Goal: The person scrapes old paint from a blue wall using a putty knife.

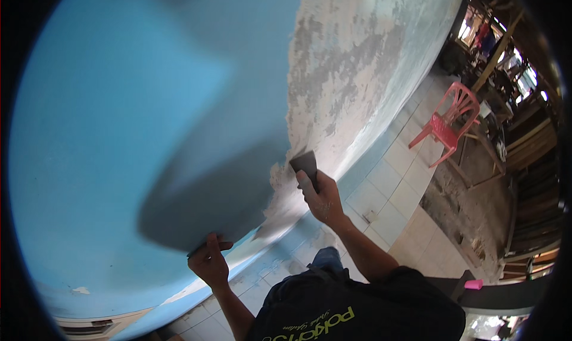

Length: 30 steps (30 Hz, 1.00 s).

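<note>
My right hand [325, 201] grips a broad-bladed putty knife [304, 163], its thumb along the blade. The blade points up and lies close to the stripped, grey-white patch [330, 82] of the wall, near the ragged paint edge; contact is hard to tell. Smooth blue paint [111, 131] covers the wall left of that edge. Lower down, my left hand [210, 263] pinches a dark flat tool [226, 245] near the blue wall. The fingers hide much of this tool, so its exact kind is unclear.
A pale tiled floor [380, 184], dusted with blue and white, runs along the wall's foot. At the right stands a red plastic chair [447, 122], with a wooden frame [485, 162] beside it. A pink object [473, 284] sits on a dark surface at the lower right.
</note>
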Available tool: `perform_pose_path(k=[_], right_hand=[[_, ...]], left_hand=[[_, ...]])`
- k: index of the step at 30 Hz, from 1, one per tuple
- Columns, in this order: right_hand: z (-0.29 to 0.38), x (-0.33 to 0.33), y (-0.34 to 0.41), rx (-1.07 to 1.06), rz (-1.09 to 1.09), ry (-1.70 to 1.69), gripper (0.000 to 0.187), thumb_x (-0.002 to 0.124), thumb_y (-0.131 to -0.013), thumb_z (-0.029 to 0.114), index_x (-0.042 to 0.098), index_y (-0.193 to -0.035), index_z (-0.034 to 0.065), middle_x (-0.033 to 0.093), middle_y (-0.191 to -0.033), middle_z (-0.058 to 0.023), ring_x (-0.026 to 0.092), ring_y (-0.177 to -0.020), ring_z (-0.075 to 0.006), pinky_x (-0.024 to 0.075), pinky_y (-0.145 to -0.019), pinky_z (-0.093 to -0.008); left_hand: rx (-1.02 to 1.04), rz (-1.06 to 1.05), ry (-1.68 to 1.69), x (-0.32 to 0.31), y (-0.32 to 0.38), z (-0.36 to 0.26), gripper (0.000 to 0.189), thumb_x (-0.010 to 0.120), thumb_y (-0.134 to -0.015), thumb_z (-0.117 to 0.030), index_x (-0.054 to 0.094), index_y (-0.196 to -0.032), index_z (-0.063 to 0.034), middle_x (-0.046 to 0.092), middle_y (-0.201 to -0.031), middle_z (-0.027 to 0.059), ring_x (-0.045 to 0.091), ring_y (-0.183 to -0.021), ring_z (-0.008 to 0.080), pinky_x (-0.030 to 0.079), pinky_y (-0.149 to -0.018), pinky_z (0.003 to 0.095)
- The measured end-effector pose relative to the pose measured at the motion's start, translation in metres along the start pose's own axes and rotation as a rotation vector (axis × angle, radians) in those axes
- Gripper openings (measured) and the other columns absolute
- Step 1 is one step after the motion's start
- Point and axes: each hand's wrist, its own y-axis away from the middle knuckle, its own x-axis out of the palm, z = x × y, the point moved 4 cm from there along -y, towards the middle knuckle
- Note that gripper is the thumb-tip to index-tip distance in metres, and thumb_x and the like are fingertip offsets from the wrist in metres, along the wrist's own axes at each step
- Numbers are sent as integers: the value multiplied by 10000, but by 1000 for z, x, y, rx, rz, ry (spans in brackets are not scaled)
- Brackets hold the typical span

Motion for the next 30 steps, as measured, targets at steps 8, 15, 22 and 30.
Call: perform_pose_path(k=[8, 15, 22, 30], right_hand=[[-6, -3, -3, 160, 102, -84, 370, 569, -904, 306, 610, -784, -41, 566, -620, -23, 491, -570, -67, 397, -523, -229], [2, 3, -1, 71, 15, 7, 376, 575, -901, 306, 605, -766, -44, 552, -611, -15, 468, -575, -56, 381, -522, -223], [6, 7, 0, 60, 8, -45, 384, 574, -900, 322, 610, -814, -50, 577, -649, -24, 490, -598, -58, 398, -543, -219], [-7, 10, -2, 7, -54, -22, 393, 562, -906, 328, 541, -683, 5, 459, -503, 23, 401, -421, -37, 299, -392, -207]], left_hand=[[-4, 5, 7, -2, 1, 4, 293, 623, -861, -202, 702, -641, -25, 649, -553, 56, 627, -576, 131, 468, -693, 278], [-16, 5, 13, 0, -1, 2, 258, 621, -855, -155, 702, -644, -31, 650, -556, 61, 637, -590, 133, 479, -668, 275], [-23, 29, 98, 2, 2, 4, 244, 616, -853, -133, 702, -650, -29, 654, -569, 65, 640, -596, 134, 485, -664, 279], [72, 52, 57, 3, -3, 2, 235, 621, -847, -110, 696, -650, -6, 657, -576, 67, 649, -608, 146, 492, -650, 274]])
